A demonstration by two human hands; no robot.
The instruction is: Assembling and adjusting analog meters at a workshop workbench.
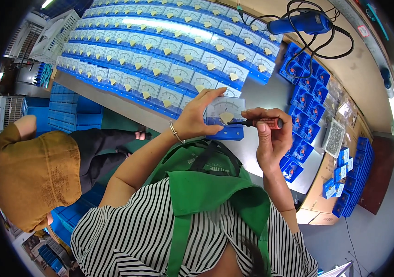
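My left hand (pixel 198 114), a bracelet on its wrist, grips a panel ammeter (pixel 225 106) by its left side. The meter has a clear cover, a white scale with a pale yellow fan-shaped patch, and a blue base. A screwdriver (pixel 269 123) with a red and black handle lies in the closed fingers of my right hand (pixel 273 136). Its dark shaft points left across the lower part of the meter face; whether the tip touches is too small to tell. Long rows of similar meters (pixel 178 51) stand just beyond my hands.
Open blue meter housings (pixel 302 100) with orange parts line the table's right. Beside them sit a tray of small metal parts (pixel 334 138) and more blue meters (pixel 340 173) on cardboard. A blue power tool (pixel 300 23) with coiled cable lies far right. A person in brown (pixel 37 175) is at left.
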